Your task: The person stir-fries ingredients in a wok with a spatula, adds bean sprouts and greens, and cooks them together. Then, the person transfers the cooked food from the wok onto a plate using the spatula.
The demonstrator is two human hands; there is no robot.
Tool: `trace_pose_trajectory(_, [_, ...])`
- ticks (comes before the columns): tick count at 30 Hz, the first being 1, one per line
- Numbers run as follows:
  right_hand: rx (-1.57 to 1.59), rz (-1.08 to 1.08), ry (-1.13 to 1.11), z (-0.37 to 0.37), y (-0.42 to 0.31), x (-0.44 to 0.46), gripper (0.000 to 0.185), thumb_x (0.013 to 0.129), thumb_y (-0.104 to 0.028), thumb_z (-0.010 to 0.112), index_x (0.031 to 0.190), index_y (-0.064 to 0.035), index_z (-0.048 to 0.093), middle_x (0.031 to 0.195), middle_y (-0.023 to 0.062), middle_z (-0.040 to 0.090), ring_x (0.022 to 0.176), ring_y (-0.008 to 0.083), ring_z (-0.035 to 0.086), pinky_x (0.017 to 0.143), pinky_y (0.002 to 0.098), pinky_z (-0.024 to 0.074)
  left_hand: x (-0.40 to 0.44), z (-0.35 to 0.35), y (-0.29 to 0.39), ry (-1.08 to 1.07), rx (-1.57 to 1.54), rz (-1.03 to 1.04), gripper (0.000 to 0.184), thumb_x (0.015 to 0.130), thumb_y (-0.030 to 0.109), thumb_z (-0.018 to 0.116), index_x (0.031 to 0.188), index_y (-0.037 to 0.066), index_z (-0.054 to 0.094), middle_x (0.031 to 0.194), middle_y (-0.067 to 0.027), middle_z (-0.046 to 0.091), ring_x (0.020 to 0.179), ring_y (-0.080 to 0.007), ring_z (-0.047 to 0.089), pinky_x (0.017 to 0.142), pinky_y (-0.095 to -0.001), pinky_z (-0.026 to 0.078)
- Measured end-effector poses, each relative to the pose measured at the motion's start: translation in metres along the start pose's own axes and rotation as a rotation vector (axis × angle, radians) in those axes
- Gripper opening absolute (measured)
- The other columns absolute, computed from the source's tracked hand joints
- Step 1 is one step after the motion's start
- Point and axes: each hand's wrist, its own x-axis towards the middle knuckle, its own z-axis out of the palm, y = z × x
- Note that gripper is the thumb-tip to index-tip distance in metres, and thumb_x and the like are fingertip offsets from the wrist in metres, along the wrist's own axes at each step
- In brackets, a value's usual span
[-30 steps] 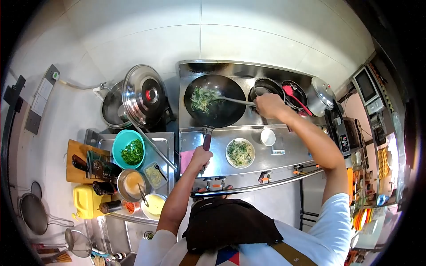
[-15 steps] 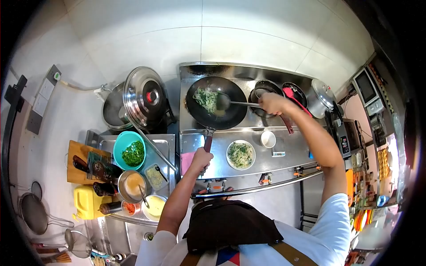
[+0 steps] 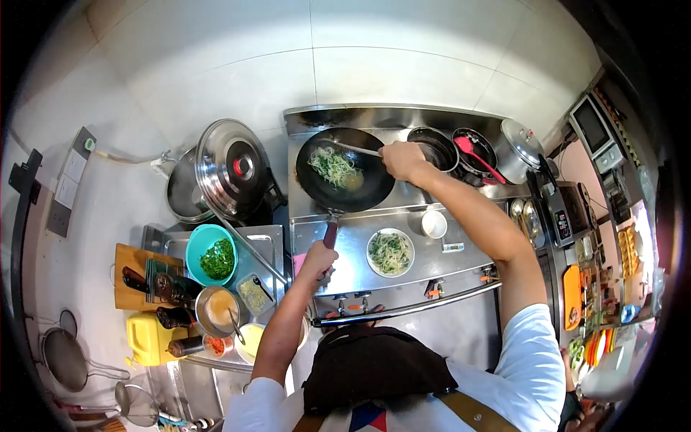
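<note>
My left hand [image 3: 319,261] is wrapped round the handle of a black wok [image 3: 374,189] on the stove. Inside the wok lie pale noodle-like strands with greens [image 3: 332,167] and some liquid. My right hand [image 3: 403,158] grips a metal ladle [image 3: 358,149], which reaches over the back of the wok; its head is hard to make out at the far edge of the food. On the steel ledge in front stands a white plate with similar strands and greens [image 3: 390,253], with a small white cup [image 3: 434,224] beside it.
Right of the wok stand a black pot [image 3: 436,147], a pan with a red spoon [image 3: 466,145] and a pressure cooker [image 3: 520,150]. On the left are a large lidded pot [image 3: 234,169], a teal bowl of greens [image 3: 201,248], a steel bowl [image 3: 204,313] and a yellow jug [image 3: 150,337].
My right hand has moved left with the ladle, whose head has gone from the wok's middle to its back left. My left hand still holds the handle. The view has shifted slightly.
</note>
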Motion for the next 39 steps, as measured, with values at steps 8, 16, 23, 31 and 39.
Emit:
trace_pose_trajectory(8, [0.037, 0.076, -0.246, -0.055, 0.073, 0.001, 0.024, 0.086, -0.014, 0.056, 0.098, -0.0029, 0.073, 0.074, 0.0144, 0.068, 0.064, 0.0286, 0.064, 0.054, 0.0418, 0.0515, 0.013, -0.013, -0.013, -0.048, 0.008, -0.002, 0.011, 0.078, 0.007, 0.059, 0.084, -0.001, 0.058, 0.057, -0.0079, 0.058, 0.041, -0.0172, 0.055, 0.034, -0.0335, 0.034])
trace_pose_trajectory(16, [0.731, 0.263, -0.568, 0.015, 0.157, 0.000, 0.033, 0.098, -0.030, 0.059, 0.124, -0.0095, 0.067, 0.061, -0.0006, 0.055, 0.042, 0.0070, 0.042, 0.035, 0.0244, 0.0320, 0.026, -0.030, -0.020, -0.008, 0.156, 0.103, 0.009, 0.078, 0.006, 0.058, 0.079, -0.003, 0.060, 0.054, -0.0120, 0.059, 0.042, -0.0210, 0.058, 0.036, -0.0365, 0.038])
trace_pose_trajectory(23, [1.407, 0.379, -0.378, 0.183, 0.078, -0.035, 0.032, 0.099, -0.028, 0.058, 0.124, -0.0076, 0.062, 0.068, 0.0033, 0.057, 0.042, 0.0094, 0.043, 0.034, 0.0274, 0.0320, 0.034, -0.020, -0.021, 0.061, 0.193, 0.106, 0.009, 0.076, 0.005, 0.059, 0.073, -0.003, 0.061, 0.057, -0.0135, 0.060, 0.045, -0.0238, 0.060, 0.038, -0.0378, 0.043])
trace_pose_trajectory(31, [1.435, 0.401, -0.246, 0.187, 0.052, -0.070, 0.036, 0.101, -0.027, 0.056, 0.131, -0.0090, 0.064, 0.063, 0.0001, 0.053, 0.041, 0.0086, 0.039, 0.034, 0.0285, 0.0305, 0.001, -0.008, -0.027, -0.073, 0.087, 0.023, 0.015, 0.079, 0.009, 0.058, 0.090, -0.001, 0.057, 0.051, -0.0061, 0.050, 0.037, -0.0179, 0.050, 0.034, -0.0336, 0.035])
trace_pose_trajectory(39, [1.460, 0.328, -0.157, 0.191, 0.054, -0.129, 0.036, 0.104, -0.024, 0.051, 0.136, -0.0096, 0.060, 0.063, -0.0020, 0.051, 0.040, 0.0072, 0.039, 0.036, 0.0240, 0.0301, -0.010, 0.006, -0.046, -0.028, 0.029, 0.182, 0.012, 0.078, 0.009, 0.060, 0.086, 0.001, 0.056, 0.053, -0.0049, 0.052, 0.037, -0.0167, 0.050, 0.035, -0.0323, 0.037])
